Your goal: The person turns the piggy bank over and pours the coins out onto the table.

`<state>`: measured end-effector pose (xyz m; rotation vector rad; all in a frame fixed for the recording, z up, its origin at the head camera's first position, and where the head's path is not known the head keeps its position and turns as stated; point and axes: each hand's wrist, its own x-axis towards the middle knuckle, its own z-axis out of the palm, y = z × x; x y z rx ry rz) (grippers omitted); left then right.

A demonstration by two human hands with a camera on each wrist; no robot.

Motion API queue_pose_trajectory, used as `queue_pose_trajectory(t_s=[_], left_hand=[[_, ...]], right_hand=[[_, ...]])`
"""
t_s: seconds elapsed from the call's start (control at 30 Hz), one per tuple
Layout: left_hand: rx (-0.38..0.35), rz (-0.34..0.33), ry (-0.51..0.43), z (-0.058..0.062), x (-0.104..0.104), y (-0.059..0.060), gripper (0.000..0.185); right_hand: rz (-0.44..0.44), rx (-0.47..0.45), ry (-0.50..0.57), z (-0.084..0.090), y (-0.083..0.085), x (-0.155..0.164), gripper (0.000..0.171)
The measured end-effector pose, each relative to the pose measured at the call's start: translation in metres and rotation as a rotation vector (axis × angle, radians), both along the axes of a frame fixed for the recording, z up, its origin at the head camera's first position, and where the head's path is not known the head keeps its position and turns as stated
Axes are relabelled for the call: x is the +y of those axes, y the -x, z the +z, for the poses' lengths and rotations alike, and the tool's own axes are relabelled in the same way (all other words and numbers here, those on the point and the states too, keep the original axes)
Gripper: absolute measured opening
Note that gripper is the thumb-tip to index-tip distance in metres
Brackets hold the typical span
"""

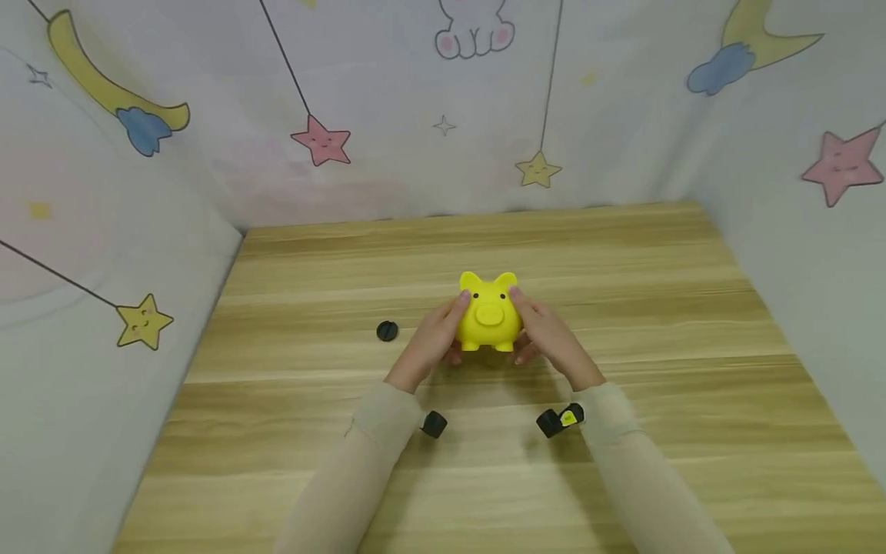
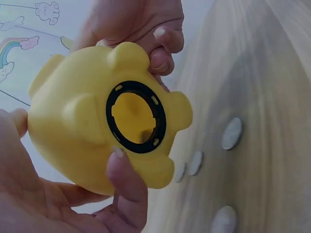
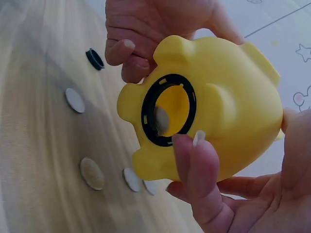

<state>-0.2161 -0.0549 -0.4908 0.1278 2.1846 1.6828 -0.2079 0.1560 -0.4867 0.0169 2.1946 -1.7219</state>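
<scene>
A yellow piggy bank [image 1: 489,327] faces the head camera, gripped from both sides. My left hand [image 1: 432,336] holds one flank, thumb beside the face; my right hand [image 1: 551,336] holds the other flank likewise. Both wrist views show the underside, where a black ring [image 3: 149,109] surrounds an open round hole. Through it, a greyish coin [image 3: 162,120] shows inside in the right wrist view. Several coins lie below on the tabletop, among them a silvery coin [image 2: 232,133] and another coin [image 3: 92,173]; the head view does not show them.
A round black cap [image 1: 388,331] lies on the wooden table [image 1: 291,431], left of my left hand. Pale cloth walls [image 1: 415,177] with printed stars and moons close off the back and both sides. Black devices, such as the left one [image 1: 434,424], sit at both wrists.
</scene>
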Motion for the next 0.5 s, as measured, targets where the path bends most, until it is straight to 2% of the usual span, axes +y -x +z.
queue_pose_trajectory(t_s=[0.13,0.23,0.37,0.5], left_hand=[[0.060,-0.049,-0.070,0.013,-0.001,0.009,0.071],[0.108,-0.072,-0.106,0.022,-0.006,0.011,0.072],[0.137,-0.092,-0.088,0.030,-0.011,0.012,0.078],[0.111,-0.113,-0.083,0.027,-0.014,0.011,0.083]], right_hand=[[0.057,0.102,0.048,0.015,0.007,0.007,0.072],[0.120,0.189,0.079,0.025,0.011,0.014,0.061],[0.180,0.205,0.090,0.034,0.013,0.021,0.062],[0.217,0.185,0.092,0.034,0.014,0.024,0.066]])
